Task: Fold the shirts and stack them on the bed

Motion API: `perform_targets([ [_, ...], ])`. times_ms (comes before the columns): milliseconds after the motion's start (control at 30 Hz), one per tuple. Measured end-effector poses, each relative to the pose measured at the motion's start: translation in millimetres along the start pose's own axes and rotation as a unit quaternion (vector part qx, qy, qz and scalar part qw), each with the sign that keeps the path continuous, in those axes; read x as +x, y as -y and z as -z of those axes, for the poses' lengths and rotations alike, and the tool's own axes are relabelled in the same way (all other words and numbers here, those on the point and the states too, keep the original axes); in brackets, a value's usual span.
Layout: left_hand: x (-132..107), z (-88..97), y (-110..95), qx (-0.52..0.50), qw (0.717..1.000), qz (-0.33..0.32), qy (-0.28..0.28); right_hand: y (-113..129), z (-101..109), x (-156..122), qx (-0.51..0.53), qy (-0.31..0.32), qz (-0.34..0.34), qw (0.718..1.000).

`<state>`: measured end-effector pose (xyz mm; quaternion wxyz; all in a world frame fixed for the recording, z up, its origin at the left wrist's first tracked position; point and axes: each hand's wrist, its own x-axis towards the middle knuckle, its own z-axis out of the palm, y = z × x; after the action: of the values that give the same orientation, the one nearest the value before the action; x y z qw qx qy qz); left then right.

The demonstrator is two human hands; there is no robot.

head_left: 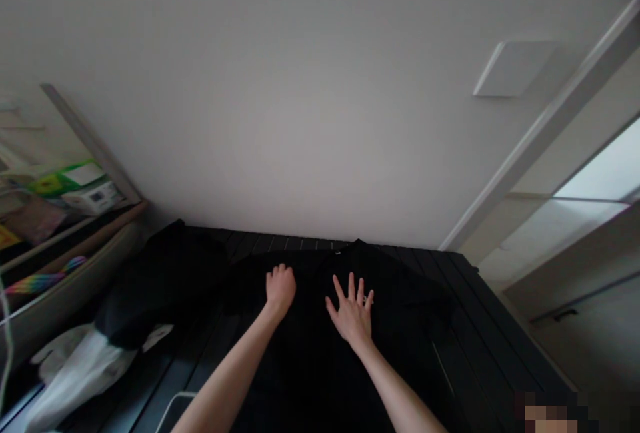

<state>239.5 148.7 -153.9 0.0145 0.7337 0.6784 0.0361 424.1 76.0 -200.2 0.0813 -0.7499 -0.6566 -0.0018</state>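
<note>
Black T-shirt (pixel 320 346) lies spread on the dark slatted surface, collar toward the pale wall (pixel 320 119). Likely light, soft, limp, not fragile; best gripped at shoulder seams or hem, as mid-panel would bunch. Hands apart: right hand (pixel 353 316) palm down on the chest, fingers fanned; left hand (pixel 281 288) curled over the other side, cannot tell whether it pinches fabric. Farther left: dark bunched cloth (pixel 160 286), pale grey cloth (pixel 85 369).

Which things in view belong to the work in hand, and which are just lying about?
Work in hand, apparently:
- black shirt, spread out
- left hand, fingers curled
- right hand, fingers spread

Lying about:
- dark cloth heap
- pale cloth
- green packet
- white box
</note>
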Motion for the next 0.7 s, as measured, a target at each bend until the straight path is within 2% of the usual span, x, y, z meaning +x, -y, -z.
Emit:
perform_targets([
  [67,0.9,-8.9,-16.8,-0.028,0.997,-0.070,0.008,-0.9,0.0,1.0,0.009,-0.004,0.004,1.000],
  [133,10.6,-14.7,-22.0,-0.051,0.995,-0.087,-0.006,-2.1,0.7,1.2,0.019,0.000,0.005,1.000],
  [300,42.5,-14.2,-6.1,-0.060,0.994,0.047,-0.079,-2.7,2.0,1.8,0.029,0.005,0.008,1.000],
  [367,38.1,-13.5,-4.2,-0.045,0.995,0.014,-0.091,-2.7,1.2,2.3,0.026,-0.001,0.008,1.000],
  [433,18.8,-15.7,-8.5,-0.031,0.994,-0.051,-0.094,-2.8,0.2,2.4,0.023,-0.006,0.009,1.000],
  [500,-11.5,-20.6,-14.5,-0.023,0.991,-0.084,-0.098,-2.9,0.0,2.2,0.023,-0.007,0.009,1.000],
  [600,-61.1,-30.0,-16.3,-0.019,0.992,-0.066,-0.107,-2.7,1.6,1.8,0.027,-0.003,0.008,1.000],
  [700,-95.7,-37.7,-8.1,-0.024,0.992,-0.065,-0.107,-3.0,4.5,2.6,0.040,0.011,0.004,0.999],
])
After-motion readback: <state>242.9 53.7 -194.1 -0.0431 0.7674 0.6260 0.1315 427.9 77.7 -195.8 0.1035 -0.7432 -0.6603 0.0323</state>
